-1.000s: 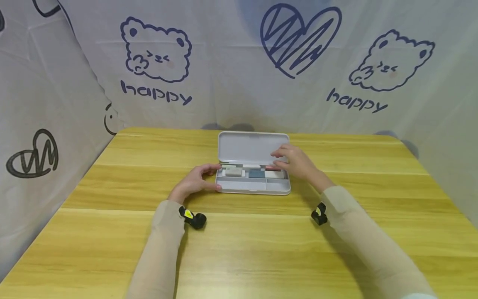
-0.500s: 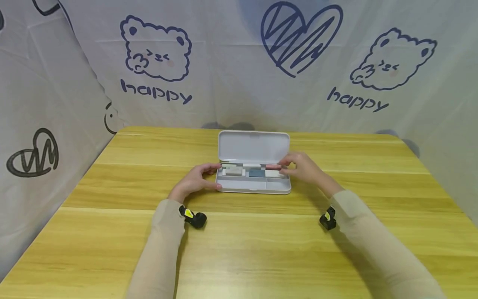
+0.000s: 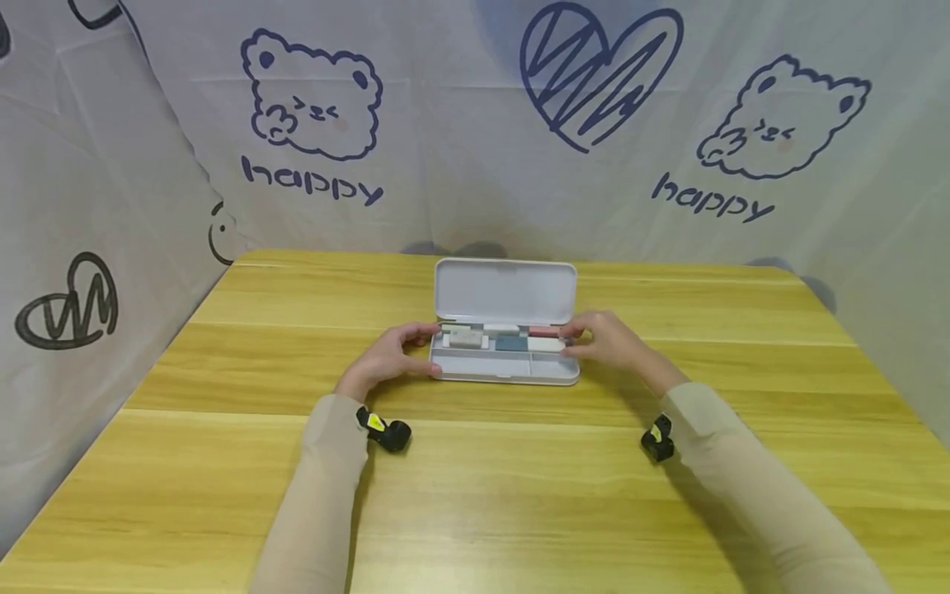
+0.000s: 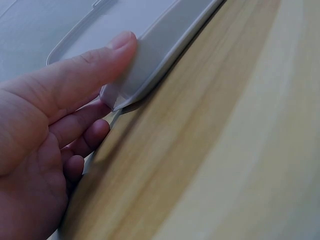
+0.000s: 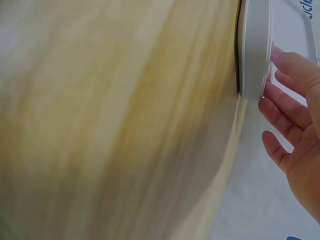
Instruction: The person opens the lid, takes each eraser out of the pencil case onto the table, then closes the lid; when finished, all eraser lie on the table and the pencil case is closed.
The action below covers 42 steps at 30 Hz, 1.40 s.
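Observation:
A pale grey pencil case lies on the table with its lid raised at the back. Inside its rear compartment are small blocks that look like erasers: a grey one, a blue one, a white one and a reddish one, among others. My left hand holds the case's left end; in the left wrist view the thumb lies over its rim. At the right end, my right hand has curved fingers around the edge, its thumb over the rim in the right wrist view.
The case stands near the back of a wooden table. Directly behind the table hangs a white cloth with bear and heart drawings. The case's front compartment has a divider toward the right.
My right hand has drawn back and down from over the rear compartment to the case's right end, uncovering the reddish and white blocks. My left hand has stayed on the left end.

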Tool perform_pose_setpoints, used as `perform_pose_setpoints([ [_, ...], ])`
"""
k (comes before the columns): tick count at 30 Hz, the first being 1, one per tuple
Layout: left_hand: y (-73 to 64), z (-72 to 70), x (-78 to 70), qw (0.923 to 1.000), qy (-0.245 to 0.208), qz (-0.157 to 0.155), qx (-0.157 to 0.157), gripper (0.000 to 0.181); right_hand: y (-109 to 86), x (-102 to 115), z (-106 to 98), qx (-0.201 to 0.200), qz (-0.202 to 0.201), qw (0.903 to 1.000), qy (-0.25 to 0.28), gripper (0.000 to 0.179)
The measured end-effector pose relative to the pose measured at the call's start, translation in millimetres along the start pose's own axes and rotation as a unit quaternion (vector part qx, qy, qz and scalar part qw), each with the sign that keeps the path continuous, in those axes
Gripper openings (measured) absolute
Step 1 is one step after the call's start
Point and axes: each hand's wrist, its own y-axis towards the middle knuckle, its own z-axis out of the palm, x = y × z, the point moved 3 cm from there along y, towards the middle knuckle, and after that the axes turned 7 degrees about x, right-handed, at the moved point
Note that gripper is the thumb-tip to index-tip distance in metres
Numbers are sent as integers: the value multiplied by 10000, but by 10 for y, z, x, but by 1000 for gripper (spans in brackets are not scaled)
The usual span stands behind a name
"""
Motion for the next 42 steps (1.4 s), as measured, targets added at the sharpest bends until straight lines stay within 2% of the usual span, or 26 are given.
perform_pose_setpoints([
  [6, 104, -12, 202, 10000, 36, 45, -44, 68, 3, 8, 3, 105, -94, 9996, -233, 21],
  [14, 100, -19, 201, 9999, 63, 61, -69, 67, 17, 25, 6, 142, -62, 9992, -356, 20],
  [18, 101, -16, 197, 10000, 22, 30, -52, 68, 19, 21, 4, 87, -176, 9991, -386, 19],
  [20, 91, -11, 175, 10000, -21, 5, -29, 68, 16, 20, 3, 70, -239, 9989, -401, 19],
  [23, 32, 3, 65, 10000, -23, 16, -5, 66, 9, 12, 2, 31, -310, 9988, -386, 18],
  [27, -48, 10, -82, 10000, 0, 21, 1, 64, 4, 1, -5, -94, -411, 9989, -223, 18],
  [32, -76, 12, -127, 10000, -6, -17, 3, 64, -1, -9, -21, -287, -593, 9978, 89, 16],
  [42, -57, 4, -94, 10000, 3, -66, 21, 64, -9, -1, -47, -532, 23, 9923, 1116, 17],
])
